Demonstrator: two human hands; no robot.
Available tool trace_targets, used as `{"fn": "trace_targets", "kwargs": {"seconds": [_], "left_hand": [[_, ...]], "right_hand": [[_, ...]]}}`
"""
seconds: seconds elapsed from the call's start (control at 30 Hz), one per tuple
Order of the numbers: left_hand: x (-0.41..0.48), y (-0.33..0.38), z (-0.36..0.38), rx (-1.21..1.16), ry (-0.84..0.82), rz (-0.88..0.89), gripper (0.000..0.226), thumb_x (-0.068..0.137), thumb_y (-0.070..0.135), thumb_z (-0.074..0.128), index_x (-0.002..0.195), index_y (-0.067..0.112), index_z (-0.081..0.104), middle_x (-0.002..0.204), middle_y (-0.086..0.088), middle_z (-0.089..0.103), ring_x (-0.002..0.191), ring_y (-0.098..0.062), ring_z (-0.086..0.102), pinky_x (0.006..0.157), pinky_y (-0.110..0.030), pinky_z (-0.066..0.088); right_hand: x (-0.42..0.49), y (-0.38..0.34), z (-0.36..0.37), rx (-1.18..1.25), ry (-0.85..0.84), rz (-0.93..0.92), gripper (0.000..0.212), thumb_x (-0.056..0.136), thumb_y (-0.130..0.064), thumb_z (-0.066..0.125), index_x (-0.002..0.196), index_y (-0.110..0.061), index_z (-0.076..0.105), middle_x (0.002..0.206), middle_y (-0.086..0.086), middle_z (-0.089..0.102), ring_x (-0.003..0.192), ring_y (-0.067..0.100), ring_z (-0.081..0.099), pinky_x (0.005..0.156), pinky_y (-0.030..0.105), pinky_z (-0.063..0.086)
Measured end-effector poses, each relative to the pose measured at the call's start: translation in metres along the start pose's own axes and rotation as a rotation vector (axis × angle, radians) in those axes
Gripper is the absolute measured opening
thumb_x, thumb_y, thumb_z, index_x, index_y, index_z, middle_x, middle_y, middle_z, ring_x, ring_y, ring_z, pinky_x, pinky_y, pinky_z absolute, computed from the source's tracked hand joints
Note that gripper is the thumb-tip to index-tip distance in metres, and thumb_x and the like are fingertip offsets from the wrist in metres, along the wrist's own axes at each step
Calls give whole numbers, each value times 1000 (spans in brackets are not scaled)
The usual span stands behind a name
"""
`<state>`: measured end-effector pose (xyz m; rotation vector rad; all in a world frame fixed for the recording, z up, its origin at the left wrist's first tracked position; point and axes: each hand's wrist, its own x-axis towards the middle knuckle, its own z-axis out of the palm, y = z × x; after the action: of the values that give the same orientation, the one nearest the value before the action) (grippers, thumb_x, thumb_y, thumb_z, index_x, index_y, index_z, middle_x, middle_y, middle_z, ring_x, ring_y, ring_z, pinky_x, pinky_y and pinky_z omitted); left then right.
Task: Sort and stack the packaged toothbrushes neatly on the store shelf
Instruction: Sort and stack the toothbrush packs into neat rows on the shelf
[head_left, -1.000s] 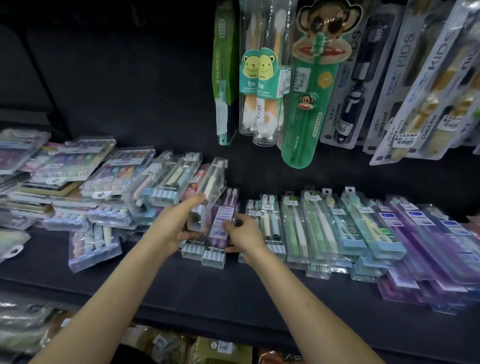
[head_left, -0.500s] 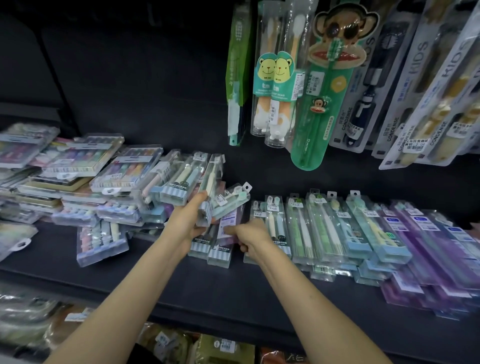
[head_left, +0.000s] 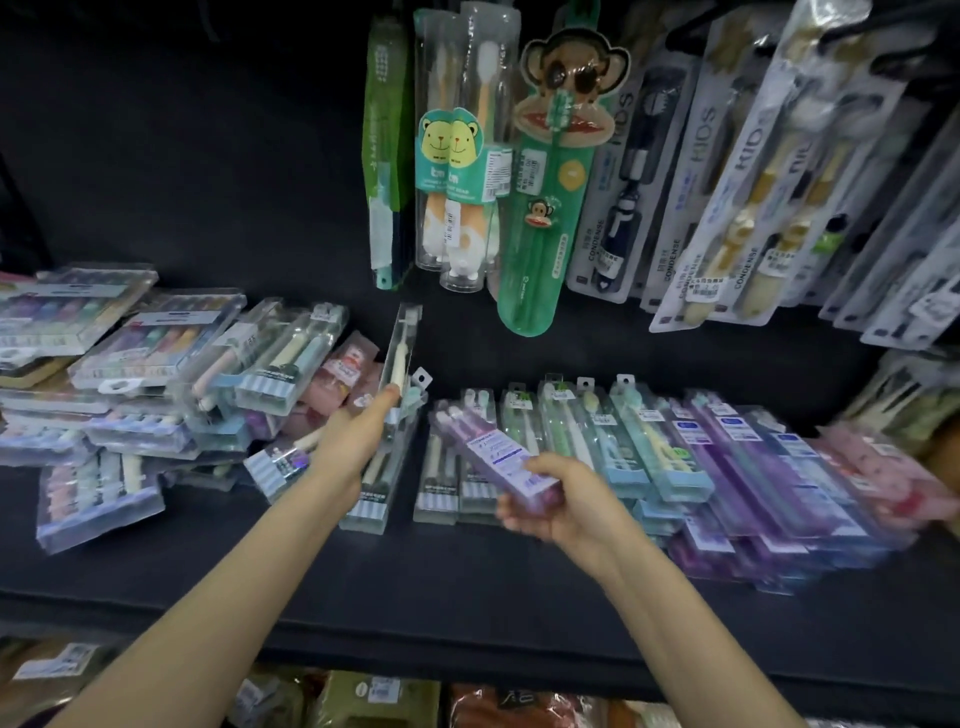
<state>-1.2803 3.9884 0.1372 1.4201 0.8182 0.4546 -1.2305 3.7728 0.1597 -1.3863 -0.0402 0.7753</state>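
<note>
1. We judge that sorting is the step in hand: one purple pack is being taken from among the clear packs to join its own kind.
2. Our right grip (head_left: 566, 512) is clenched round the near end of the purple pack (head_left: 496, 454), which is held just above the packs in the middle of the shelf (head_left: 467, 587).
3. Its long axis runs from the grip away and to the left, with the brush heads at the far end.
4. Our left grip (head_left: 358, 439) grasps a clear pack (head_left: 401, 358) stood on its narrow edge. Its long axis points at the back wall, head farthest.
5. The next move calls for swinging the purple pack right until it is parallel with the purple row (head_left: 753, 467), then laying it flat on top.
</note>
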Motion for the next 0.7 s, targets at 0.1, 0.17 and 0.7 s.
{"fn": "trace_targets", "kwargs": {"seconds": [0.1,0.17,0.7], "left_hand": [[-5,-3,7,109,29,27,55,84,57,58,110,8,56,108,-9,60,108,-30,55,91,-39,41],[-11,-3,14,132,14,41,47,85,55,58,99,10,56,99,-8,60,103,-32,55,86,-38,41],[-56,-11,75,362,-170,232,34,92,46,53,76,16,50,67,-6,49,60,-18,45,58,-29,35]], "right_hand": [[-15,0,-25,203,-103,10,24,91,-6,44,102,6,60,84,29,69,68,35,70,51,31,56],[-24,2,-41,191,-103,-45,25,91,-4,44,111,2,58,89,29,68,62,30,66,48,29,52],[-58,-20,-145,-962,731,-627,38,97,-18,50,135,-18,55,88,-1,56,89,21,52,75,28,35]]}}
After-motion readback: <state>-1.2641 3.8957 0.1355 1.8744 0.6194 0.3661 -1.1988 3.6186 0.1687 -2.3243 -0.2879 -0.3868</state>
